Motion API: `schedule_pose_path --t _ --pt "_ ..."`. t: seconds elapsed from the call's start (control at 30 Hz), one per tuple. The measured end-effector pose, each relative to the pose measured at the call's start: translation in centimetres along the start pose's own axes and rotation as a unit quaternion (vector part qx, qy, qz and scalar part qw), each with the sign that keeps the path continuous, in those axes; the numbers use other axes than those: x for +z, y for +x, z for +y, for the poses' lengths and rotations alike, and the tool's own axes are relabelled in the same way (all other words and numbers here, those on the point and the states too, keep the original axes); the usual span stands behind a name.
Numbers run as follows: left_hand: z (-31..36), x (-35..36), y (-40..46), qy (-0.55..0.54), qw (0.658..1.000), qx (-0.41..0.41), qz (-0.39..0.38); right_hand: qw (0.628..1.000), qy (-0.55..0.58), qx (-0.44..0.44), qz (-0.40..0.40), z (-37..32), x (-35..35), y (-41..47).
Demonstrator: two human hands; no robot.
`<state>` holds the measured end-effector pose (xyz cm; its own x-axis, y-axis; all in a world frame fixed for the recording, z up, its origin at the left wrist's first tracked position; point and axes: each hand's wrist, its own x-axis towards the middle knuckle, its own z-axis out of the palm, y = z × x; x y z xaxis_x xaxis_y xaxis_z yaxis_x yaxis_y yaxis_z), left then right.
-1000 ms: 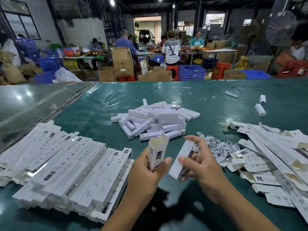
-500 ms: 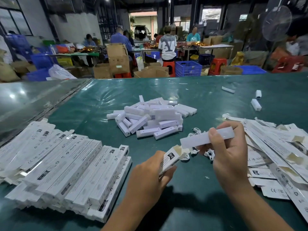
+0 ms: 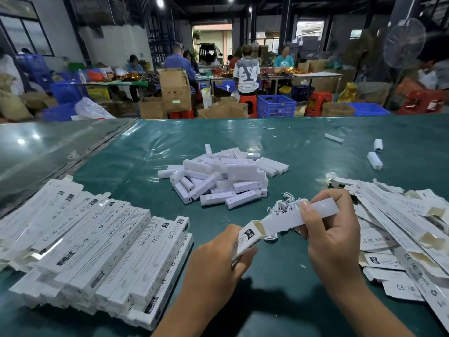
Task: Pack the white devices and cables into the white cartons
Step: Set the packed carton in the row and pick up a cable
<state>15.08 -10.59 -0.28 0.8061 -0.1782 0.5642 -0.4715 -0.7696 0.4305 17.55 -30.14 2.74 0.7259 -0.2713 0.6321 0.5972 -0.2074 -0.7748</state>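
Our right hand holds a long white device, with the thumb on top and the fingers curled under it. Our left hand grips a white carton by its lower part, with its open end tipped up toward the right. The near end of the device sits in the mouth of the carton. Most of the device sticks out, up and to the right, toward our right hand. We hold both of them just above the green table.

Just behind the device lies a small tangle of white cables, partly hidden by it. Farther back, in the middle of the table, sits a pile of white devices. Three more white pieces lie well apart from the pile, far off to the right.

On our left, rows of closed cartons lie side by side in a stack. On our right, a heap of flat cartons is spread out, just beside our right hand.

Behind the table, other people sit at tables among brown boxes and blue crates.
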Motion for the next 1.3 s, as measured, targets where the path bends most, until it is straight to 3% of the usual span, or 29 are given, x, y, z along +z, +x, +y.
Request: schedule_pose_path --t 0.6,0.77,1.0,1.1,1.17,1.3 --pt "0.1 0.0 0.3 0.016 0.999 0.002 0.037 0.999 0.007 0.029 -0.018 -0.3 0.6 -0.4" --pt "0.5 0.0 0.2 0.030 0.999 0.026 0.011 0.997 0.013 0.021 -0.069 0.2 0.5 -0.4" --pt "0.2 0.1 0.0 -0.073 0.997 -0.020 0.007 0.969 -0.066 -0.018 -0.239 0.6 0.9 -0.7" --pt "-0.1 -0.2 0.2 -0.142 0.987 -0.052 0.046 0.975 -0.126 0.031 -0.181 2.1 0.8 -0.3" --pt "-0.2 -0.3 0.3 -0.167 0.981 -0.075 0.069 0.953 -0.244 0.035 -0.177 3.7 0.4 0.0" --pt "-0.3 -0.2 0.3 -0.193 0.972 -0.108 0.072 0.863 -0.397 0.062 -0.308 6.4 0.3 -0.2"
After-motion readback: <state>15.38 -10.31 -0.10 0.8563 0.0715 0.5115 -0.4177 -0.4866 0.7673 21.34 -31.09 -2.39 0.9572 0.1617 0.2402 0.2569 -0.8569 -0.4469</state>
